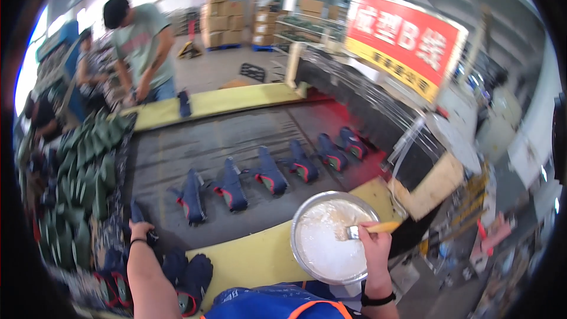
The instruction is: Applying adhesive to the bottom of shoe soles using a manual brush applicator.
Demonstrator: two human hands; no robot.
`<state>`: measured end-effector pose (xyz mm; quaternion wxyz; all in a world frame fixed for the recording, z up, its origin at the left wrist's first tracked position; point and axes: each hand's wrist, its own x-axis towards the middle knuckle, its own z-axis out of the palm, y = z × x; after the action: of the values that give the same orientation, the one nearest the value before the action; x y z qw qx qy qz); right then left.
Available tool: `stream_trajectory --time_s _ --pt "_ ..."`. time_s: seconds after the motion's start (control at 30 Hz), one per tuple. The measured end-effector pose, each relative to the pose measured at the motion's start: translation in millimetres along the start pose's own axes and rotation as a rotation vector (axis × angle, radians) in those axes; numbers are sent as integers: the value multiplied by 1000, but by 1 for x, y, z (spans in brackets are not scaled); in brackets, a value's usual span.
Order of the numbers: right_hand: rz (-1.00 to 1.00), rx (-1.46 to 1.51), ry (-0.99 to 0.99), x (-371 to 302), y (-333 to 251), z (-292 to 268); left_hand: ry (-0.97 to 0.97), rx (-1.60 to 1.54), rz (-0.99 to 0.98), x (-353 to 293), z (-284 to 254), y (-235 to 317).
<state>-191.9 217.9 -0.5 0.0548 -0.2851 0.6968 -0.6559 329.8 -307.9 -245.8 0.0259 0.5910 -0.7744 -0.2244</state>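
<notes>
My right hand (377, 247) is closed around a flat paint brush (387, 228) with a pale wooden handle. Its bristles rest in a white, creamy liquid inside a round metal bowl (297, 247). Far to the left, my left hand (142, 230) is closed on a navy fabric shoe upper (136, 210) at the near left corner of the dark belt (162, 192). A row of several similar uppers (270, 172), with red edging and green inside, lies across the belt. More navy uppers (196, 277) are piled beside my left forearm.
Green shoe-shaped pieces (74, 192) heap up along the left side. Yellow boards (248, 263) border the belt near and far. A red and yellow sign (404, 41) stands over the machine at right. Across the belt stands a person (139, 44); stacked cartons (224, 18) are behind.
</notes>
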Motion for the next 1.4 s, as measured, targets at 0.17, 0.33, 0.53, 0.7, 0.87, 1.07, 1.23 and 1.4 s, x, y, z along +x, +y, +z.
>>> stream_trajectory --time_s 0.17,0.33,0.53,0.7,0.87,1.07,1.23,1.4 --pt "-13 128 -12 -5 7 -5 -32 -1808 -858 -15 -53 87" --pt "12 64 -18 -8 16 -8 -141 -1976 -856 -48 -105 207" --pt "23 89 5 -8 21 -13 -438 -1823 -323 -182 -125 315" --pt "70 95 86 -3 36 -15 -682 -1745 -170 -258 -91 361" --pt "87 -203 109 3 53 -35 -1017 -1611 -187 -280 -43 368" --pt "6 -447 7 1 70 -37 -770 -1299 60 -294 -24 386" --pt "35 -779 -169 8 74 -22 -730 -1227 82 -292 -24 396" --pt "-55 -398 -16 7 54 -26 -838 -1125 125 -282 -24 401"
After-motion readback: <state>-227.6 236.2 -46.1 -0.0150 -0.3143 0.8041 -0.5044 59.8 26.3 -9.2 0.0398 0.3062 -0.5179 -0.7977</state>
